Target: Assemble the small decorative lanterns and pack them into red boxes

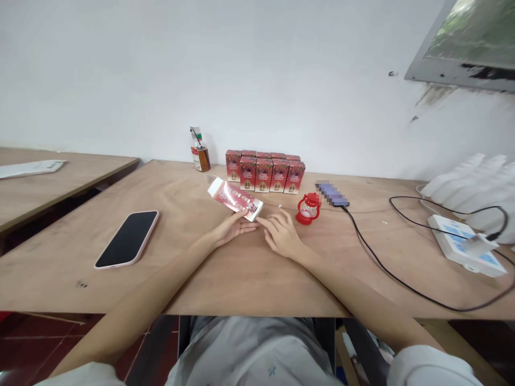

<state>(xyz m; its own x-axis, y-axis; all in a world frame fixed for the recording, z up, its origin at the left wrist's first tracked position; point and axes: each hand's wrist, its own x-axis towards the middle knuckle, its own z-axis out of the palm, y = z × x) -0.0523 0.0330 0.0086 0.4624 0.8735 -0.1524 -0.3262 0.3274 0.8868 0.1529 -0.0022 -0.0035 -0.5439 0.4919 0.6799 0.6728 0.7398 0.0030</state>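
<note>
My left hand (231,229) is closed on a red and white printed carton (237,199), thumb on top and fingers beneath. The carton is tilted, and a white flap stands out at its far left end. At its near end is my right hand (284,235), fingers apart and bent a little, the index fingertip at or against the carton's edge. It holds nothing that I can see. Just right of this hand a small red lantern (309,209) with a clear middle stands upright on the table.
Several red boxes (263,174) stand in rows near the wall, beside a bottle of brown liquid (200,155). A phone (127,239) lies at left on the wooden table (225,289). Another phone (333,194) trails a black cable towards a power strip (466,244). White bottles (478,185) lie far right.
</note>
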